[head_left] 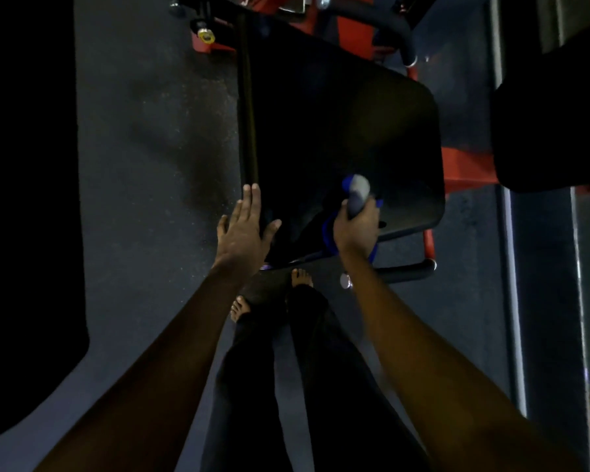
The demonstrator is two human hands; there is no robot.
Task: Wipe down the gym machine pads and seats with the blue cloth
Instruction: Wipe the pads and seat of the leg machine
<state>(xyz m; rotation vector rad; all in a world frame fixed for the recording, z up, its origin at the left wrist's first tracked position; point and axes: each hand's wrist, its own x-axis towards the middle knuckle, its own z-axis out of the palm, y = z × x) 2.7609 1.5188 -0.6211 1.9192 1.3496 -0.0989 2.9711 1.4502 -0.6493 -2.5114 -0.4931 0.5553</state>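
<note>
Left hand (244, 229), fingers spread, rests flat at the seat (338, 131) near-left edge. Right hand (356, 229) grips the cloth (329, 235) at the near edge. Open floor (150, 165) lies left.

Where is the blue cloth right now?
In the head view, right of centre: the right hand holds the blue cloth on the near end of the black pad.

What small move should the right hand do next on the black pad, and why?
Probably slide the blue cloth forward across the black pad: the right hand grips it at the pad's near edge, most of the pad lies beyond, and the left hand rests flat at its left side.
</note>
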